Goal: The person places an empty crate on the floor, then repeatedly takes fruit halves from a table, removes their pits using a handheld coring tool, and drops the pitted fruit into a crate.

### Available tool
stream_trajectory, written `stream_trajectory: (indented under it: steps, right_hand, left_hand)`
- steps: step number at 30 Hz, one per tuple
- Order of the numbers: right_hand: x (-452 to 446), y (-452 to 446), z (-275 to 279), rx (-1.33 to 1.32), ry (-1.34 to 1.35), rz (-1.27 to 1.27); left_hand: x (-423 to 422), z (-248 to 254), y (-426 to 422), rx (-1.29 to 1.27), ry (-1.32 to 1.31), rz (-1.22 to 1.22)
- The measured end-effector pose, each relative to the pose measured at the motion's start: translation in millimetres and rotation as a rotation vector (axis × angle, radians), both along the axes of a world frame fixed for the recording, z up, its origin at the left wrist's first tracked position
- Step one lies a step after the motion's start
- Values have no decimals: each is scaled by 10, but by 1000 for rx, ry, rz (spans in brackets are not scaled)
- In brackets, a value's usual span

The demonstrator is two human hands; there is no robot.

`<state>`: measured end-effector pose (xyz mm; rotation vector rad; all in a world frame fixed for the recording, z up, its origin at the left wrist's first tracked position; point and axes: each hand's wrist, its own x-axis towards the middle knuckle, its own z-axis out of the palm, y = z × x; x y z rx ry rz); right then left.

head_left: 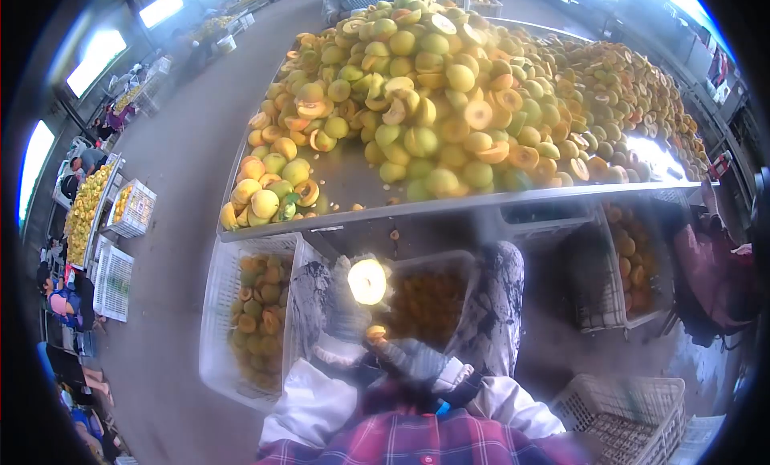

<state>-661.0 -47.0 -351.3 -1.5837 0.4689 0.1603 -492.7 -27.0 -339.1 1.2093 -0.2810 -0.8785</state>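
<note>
My left hand (346,309), in a grey glove, is closed at the edge of a pale round fruit half (367,281), which is washed out by bright light. Just below and to the right, my gloved right hand (413,359) points left with its fingers drawn together. At its fingertips is a small orange piece (375,333); whether it is a pit or fruit flesh I cannot tell. Both hands are over my lap, between my knees. Beyond them, a crate of orange fruit pieces (429,305) sits low between my legs.
A metal-rimmed table (353,180) bears a large heap of yellow-green peaches (425,72), whole and halved. To my left is a white crate of fruit (261,321); others stand at right, including a slatted crate (626,417). People work at a side table (112,180).
</note>
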Motion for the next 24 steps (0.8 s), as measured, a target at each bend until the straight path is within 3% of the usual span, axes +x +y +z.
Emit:
stream_trajectory:
  steps: [1,3,4,7,9,10,12,15,16,18,19,20,21,22,23,24]
  right_hand:
    - [-37,8,-83,-14,0,-1]
    - [-183,72,-353,-609,-196,-23]
    - [-217,61,-182,-610,-192,-25]
    - [-247,-31,322,-489,-343,-177]
    - [-200,33,333,-382,-235,-426]
    - [-172,33,346,-383,-231,-432]
    - [-106,20,352,-338,-118,-513]
    - [-55,20,-173,-506,-237,-495]
    - [-49,31,-278,-624,-331,-457]
    - [-18,14,-27,-534,-255,-485]
    - [-21,-4,56,-342,-205,-488]
    - [-29,-11,80,-150,-155,-489]
    - [-41,-2,-56,-144,-149,-494]
    - [-57,18,-295,24,-157,-546]
    - [-65,17,-374,191,-165,-596]
    - [-89,0,-422,198,-162,-602]
  left_hand:
    - [52,-129,38,-14,0,-1]
    - [191,-520,169,-226,445,-236]
    - [139,-470,217,-226,449,-240]
    - [-131,15,340,-241,290,-197]
    - [-308,184,373,-246,191,-163]
    - [-378,176,347,-244,196,-169]
    - [-543,163,259,-79,-103,3]
    - [-789,122,134,176,-555,263]
    - [-840,14,102,180,-555,259]
    - [-900,-374,7,-92,-794,550]
    - [-925,-500,-82,-88,-794,541]
    - [-947,-584,-186,70,-753,677]
    - [-964,-661,-234,231,-708,811]
    - [-920,-689,-169,237,-708,803]
    - [-807,-715,-43,127,-900,576]
    - [-702,-731,55,13,-1078,339]
